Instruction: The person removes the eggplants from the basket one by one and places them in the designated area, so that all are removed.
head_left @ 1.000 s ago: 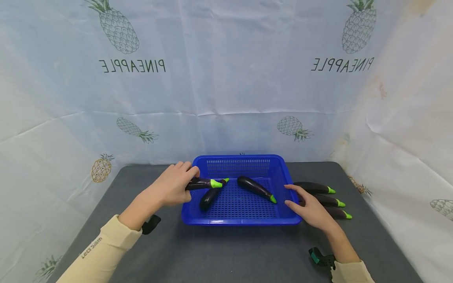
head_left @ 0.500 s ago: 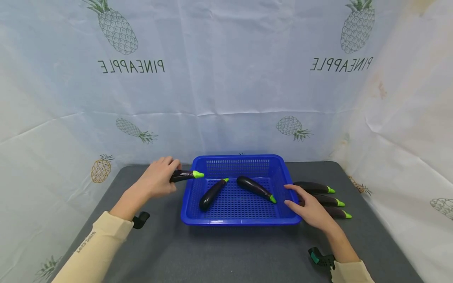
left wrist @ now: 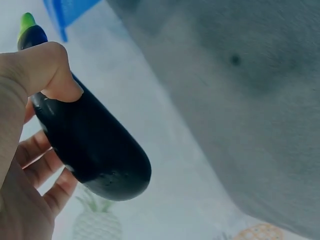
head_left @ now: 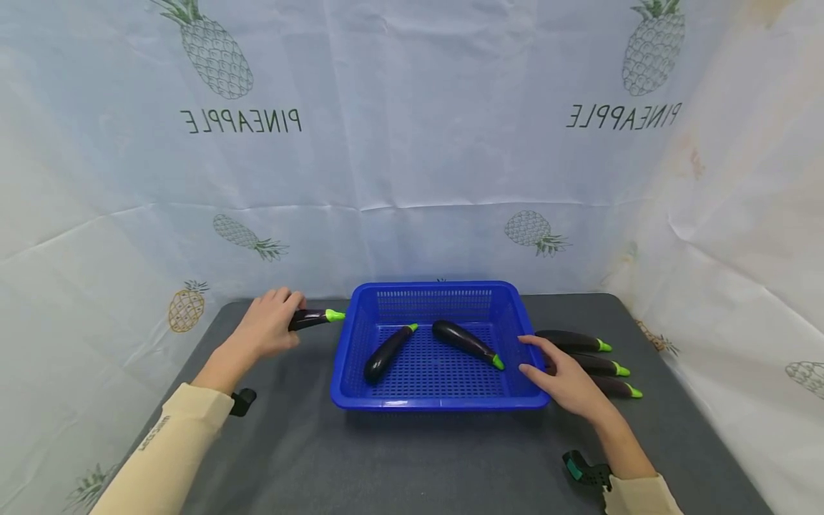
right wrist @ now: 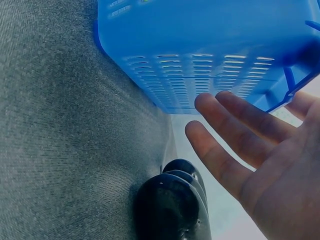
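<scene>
In the head view my left hand (head_left: 267, 323) holds a dark eggplant (head_left: 309, 319) above the table, left of the basket. Its green stem end points right, close to the basket's left rim. The left wrist view shows the thumb across the eggplant (left wrist: 95, 140) and the fingers behind it. Two more eggplants lie in the blue plastic basket (head_left: 444, 404), one at left (head_left: 386, 356) and one nearer the middle (head_left: 466, 343). My right hand (head_left: 566, 375) rests at the basket's right rim. In the right wrist view, its fingers (right wrist: 235, 130) extend loosely beside the slotted wall.
Three eggplants (head_left: 595, 365) lie side by side on the grey table (head_left: 412, 458), right of the basket and partly behind my right hand. A white pineapple-print sheet (head_left: 412, 143) hangs behind the table and along both sides.
My left hand has carried its eggplant leftward, from over the basket to beyond the left rim. The right hand, the basket and the other eggplants stay in place.
</scene>
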A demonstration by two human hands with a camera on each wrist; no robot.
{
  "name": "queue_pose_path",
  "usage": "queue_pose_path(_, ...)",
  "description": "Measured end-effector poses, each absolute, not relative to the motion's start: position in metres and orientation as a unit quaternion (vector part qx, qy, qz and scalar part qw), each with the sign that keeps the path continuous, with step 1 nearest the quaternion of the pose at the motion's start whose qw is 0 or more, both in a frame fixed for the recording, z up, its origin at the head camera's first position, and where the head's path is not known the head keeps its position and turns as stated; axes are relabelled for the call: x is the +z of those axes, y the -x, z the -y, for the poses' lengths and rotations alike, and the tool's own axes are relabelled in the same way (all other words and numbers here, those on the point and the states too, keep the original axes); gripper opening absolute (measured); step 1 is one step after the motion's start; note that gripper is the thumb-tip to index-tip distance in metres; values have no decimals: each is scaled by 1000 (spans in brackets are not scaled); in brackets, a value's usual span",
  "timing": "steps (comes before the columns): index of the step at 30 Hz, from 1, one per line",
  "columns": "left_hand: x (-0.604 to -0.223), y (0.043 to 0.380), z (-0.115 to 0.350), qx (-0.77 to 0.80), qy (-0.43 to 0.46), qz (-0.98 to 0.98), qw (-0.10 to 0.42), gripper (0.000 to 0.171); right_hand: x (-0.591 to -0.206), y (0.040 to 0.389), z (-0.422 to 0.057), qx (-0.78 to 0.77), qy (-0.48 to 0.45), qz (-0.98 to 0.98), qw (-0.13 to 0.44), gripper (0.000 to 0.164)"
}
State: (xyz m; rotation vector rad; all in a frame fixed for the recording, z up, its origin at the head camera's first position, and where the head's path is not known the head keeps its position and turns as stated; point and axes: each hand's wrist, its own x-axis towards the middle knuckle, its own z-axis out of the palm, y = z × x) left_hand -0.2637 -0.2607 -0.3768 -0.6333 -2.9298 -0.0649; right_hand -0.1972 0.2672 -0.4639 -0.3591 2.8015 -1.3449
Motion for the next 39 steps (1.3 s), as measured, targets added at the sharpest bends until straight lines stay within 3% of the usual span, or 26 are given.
queue_pose_path(22, -448, 279, 268, -7, 160, 987, 15, 45, -462, 195, -270, -436, 115, -893, 11, 59)
queue_pose_path(39, -472, 289, 260, 19, 162, 986, 21, 40, -463, 195, -268, -444, 120, -888, 6, 59)
